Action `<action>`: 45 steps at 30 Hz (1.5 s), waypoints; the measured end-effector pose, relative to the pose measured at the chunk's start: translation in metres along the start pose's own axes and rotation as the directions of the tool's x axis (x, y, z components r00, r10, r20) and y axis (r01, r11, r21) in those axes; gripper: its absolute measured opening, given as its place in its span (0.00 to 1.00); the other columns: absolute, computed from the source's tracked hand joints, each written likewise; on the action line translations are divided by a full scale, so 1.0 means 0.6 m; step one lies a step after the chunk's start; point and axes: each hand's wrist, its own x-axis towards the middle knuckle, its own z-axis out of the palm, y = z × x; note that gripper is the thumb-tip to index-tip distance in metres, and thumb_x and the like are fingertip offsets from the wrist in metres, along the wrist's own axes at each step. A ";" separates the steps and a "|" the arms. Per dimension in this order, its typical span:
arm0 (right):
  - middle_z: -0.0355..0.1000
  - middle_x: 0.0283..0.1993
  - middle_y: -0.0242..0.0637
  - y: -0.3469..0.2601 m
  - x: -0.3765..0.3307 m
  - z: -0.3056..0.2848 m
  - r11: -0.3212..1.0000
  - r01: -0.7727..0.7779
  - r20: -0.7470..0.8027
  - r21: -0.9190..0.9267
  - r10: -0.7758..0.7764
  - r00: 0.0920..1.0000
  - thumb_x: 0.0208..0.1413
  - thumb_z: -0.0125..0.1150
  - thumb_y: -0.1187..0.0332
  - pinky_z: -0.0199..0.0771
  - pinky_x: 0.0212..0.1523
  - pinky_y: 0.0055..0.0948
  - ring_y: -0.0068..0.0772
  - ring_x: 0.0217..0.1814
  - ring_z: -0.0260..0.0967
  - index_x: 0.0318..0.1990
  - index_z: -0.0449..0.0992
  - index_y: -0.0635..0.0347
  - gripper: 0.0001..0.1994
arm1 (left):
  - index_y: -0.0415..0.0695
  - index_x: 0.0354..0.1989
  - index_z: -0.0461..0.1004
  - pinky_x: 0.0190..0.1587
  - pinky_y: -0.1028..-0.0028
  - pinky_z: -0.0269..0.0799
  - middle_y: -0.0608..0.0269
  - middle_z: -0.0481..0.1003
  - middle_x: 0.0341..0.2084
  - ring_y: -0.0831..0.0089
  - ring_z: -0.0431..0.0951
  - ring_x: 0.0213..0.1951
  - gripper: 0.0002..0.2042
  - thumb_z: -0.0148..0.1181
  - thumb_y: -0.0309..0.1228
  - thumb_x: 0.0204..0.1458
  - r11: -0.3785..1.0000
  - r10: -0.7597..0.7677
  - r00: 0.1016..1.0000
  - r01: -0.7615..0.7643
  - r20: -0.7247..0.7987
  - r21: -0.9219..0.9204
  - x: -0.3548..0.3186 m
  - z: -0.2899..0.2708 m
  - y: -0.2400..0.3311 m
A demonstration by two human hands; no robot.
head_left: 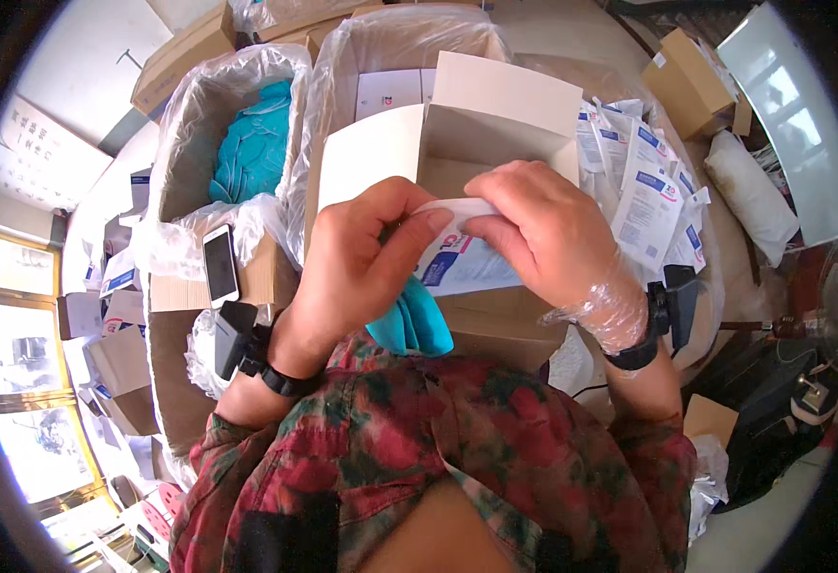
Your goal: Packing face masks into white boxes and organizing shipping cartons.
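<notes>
Both of my hands meet in front of my chest at the upper edge of a white packet (472,263) with blue and pink print. My left hand (366,248) is closed, its thumb and forefinger pinching the packet's edge. From below that palm hangs a folded teal piece of thin material (409,320), and its upper end is hidden by the hand. My right hand (548,229) is closed too, pinching the same edge a little to the right. Just beyond my hands stands an open white cardboard box (505,100) with its flaps raised.
At the left, a plastic-lined carton (175,172) holds a heap of teal pieces (257,148). A phone (219,265) rests near its front edge. Several printed white packets (648,196) lie to the right of the box. Small cartons (123,368) are piled at far left.
</notes>
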 end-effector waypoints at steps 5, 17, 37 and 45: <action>0.68 0.30 0.46 0.006 -0.012 0.006 0.988 -0.033 0.009 0.149 0.032 0.999 0.49 0.61 0.68 0.67 0.35 0.43 0.52 0.36 0.68 0.31 0.68 0.61 0.09 | 0.36 0.36 0.75 0.32 0.80 0.67 0.64 0.75 0.27 0.82 0.72 0.29 0.06 0.57 0.27 0.55 1.000 0.004 0.999 -0.004 -0.033 0.006 0.003 0.007 0.004; 0.62 0.22 0.36 -0.032 0.004 0.002 0.996 0.086 -0.040 -0.021 -0.087 0.995 0.42 0.64 0.75 0.64 0.25 0.37 0.41 0.26 0.64 0.26 0.68 0.60 0.08 | 0.35 0.31 0.76 0.33 0.82 0.68 0.66 0.77 0.25 0.84 0.72 0.30 0.05 0.58 0.24 0.54 0.933 -0.092 0.995 0.078 -0.024 -0.352 0.005 0.008 -0.009; 0.62 0.21 0.32 -0.046 -0.009 -0.091 0.967 0.193 -0.088 -0.163 -0.209 0.974 0.40 0.62 0.70 0.62 0.21 0.31 0.33 0.22 0.63 0.29 0.73 0.56 0.06 | 0.40 0.45 0.74 0.28 0.81 0.63 0.70 0.74 0.25 0.84 0.66 0.24 0.14 0.63 0.26 0.49 0.993 -0.116 0.975 0.113 -0.190 -0.028 0.056 -0.073 -0.100; 0.68 0.22 0.37 -0.030 -0.002 -0.088 0.992 0.083 -0.045 -0.098 -0.088 0.995 0.43 0.64 0.77 0.66 0.26 0.34 0.40 0.25 0.67 0.29 0.75 0.59 0.05 | 0.45 0.35 0.78 0.39 0.69 0.73 0.59 0.76 0.35 0.59 0.77 0.38 0.09 0.65 0.25 0.43 0.849 0.413 0.906 -0.421 0.095 0.320 0.034 -0.036 -0.016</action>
